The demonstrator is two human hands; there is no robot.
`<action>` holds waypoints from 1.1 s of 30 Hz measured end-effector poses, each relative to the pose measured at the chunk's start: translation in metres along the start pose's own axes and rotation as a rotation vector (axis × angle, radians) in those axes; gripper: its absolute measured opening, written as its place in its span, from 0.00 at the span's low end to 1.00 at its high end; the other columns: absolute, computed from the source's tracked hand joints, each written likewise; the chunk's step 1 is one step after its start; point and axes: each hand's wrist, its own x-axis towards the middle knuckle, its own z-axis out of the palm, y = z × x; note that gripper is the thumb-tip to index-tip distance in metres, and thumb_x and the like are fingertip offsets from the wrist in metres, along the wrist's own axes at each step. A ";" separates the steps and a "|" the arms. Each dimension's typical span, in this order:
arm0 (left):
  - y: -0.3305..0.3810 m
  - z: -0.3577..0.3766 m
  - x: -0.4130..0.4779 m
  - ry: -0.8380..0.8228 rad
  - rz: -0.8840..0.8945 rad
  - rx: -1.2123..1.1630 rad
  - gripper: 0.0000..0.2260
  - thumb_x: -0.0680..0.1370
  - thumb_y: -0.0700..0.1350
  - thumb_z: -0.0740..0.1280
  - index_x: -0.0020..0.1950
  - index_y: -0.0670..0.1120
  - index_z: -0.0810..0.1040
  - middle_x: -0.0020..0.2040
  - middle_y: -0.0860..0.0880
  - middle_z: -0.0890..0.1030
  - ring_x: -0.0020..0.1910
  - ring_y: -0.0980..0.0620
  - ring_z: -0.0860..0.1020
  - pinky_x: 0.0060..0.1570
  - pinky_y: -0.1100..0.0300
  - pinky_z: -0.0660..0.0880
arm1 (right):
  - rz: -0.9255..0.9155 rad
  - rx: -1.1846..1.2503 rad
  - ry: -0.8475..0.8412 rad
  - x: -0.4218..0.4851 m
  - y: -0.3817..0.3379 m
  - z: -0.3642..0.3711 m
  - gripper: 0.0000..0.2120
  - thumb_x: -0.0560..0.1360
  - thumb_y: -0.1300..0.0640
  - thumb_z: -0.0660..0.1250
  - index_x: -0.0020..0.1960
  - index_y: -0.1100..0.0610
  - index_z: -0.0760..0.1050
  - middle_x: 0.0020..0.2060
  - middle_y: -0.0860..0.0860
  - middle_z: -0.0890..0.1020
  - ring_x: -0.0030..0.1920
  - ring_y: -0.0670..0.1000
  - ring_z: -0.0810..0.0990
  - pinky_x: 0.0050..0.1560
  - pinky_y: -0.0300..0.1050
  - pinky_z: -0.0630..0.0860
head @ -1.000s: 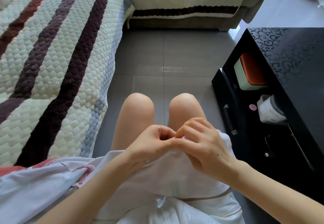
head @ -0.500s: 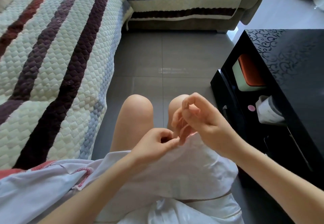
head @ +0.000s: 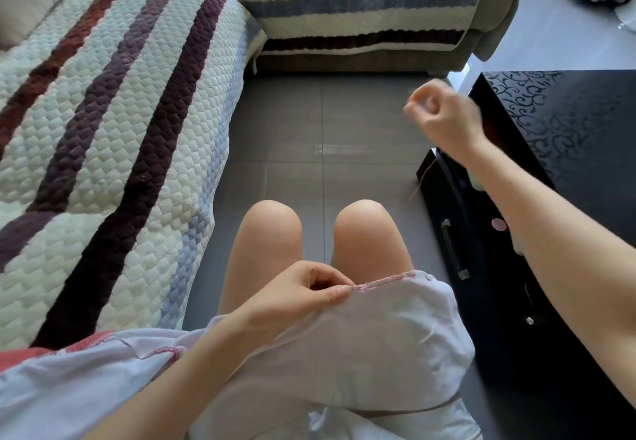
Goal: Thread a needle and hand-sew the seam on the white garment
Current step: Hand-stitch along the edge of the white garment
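Note:
The white garment (head: 385,339) lies across my lap, its upper edge carrying a line of pink stitches (head: 385,282). My left hand (head: 292,302) pinches that edge at the left end of the stitching. My right hand (head: 444,119) is raised far up and to the right, blurred, with thumb and fingertips pinched together; the needle itself is too small to see. A thin pink thread (head: 425,176) hangs below the right wrist.
A quilted striped sofa cover (head: 113,136) fills the left and back. A black cabinet (head: 564,150) with an open drawer (head: 457,250) stands on the right, close to my right arm. Grey floor tiles (head: 327,136) lie ahead of my knees.
My right hand has risen from the seam up and to the right, away from the fabric. My left hand keeps its pinch on the garment edge.

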 end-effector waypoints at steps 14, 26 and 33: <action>0.004 0.000 0.003 0.007 0.038 0.028 0.06 0.78 0.41 0.68 0.43 0.46 0.82 0.34 0.58 0.78 0.36 0.61 0.73 0.40 0.67 0.69 | -0.500 -0.089 -0.925 -0.125 -0.068 0.003 0.09 0.74 0.59 0.67 0.41 0.65 0.79 0.34 0.58 0.76 0.35 0.41 0.67 0.36 0.29 0.64; 0.000 0.004 0.000 -0.016 -0.004 0.044 0.06 0.71 0.51 0.69 0.40 0.53 0.84 0.39 0.53 0.84 0.41 0.57 0.79 0.47 0.58 0.74 | 0.006 -0.327 0.073 -0.023 -0.021 0.029 0.10 0.78 0.55 0.62 0.49 0.58 0.81 0.46 0.57 0.83 0.50 0.60 0.78 0.40 0.43 0.63; -0.001 0.002 -0.003 -0.023 -0.002 0.016 0.07 0.71 0.50 0.69 0.41 0.50 0.85 0.40 0.50 0.84 0.42 0.56 0.79 0.48 0.57 0.74 | 0.082 -0.534 0.114 -0.017 0.006 0.043 0.09 0.78 0.61 0.61 0.49 0.64 0.78 0.46 0.61 0.82 0.48 0.63 0.79 0.39 0.45 0.61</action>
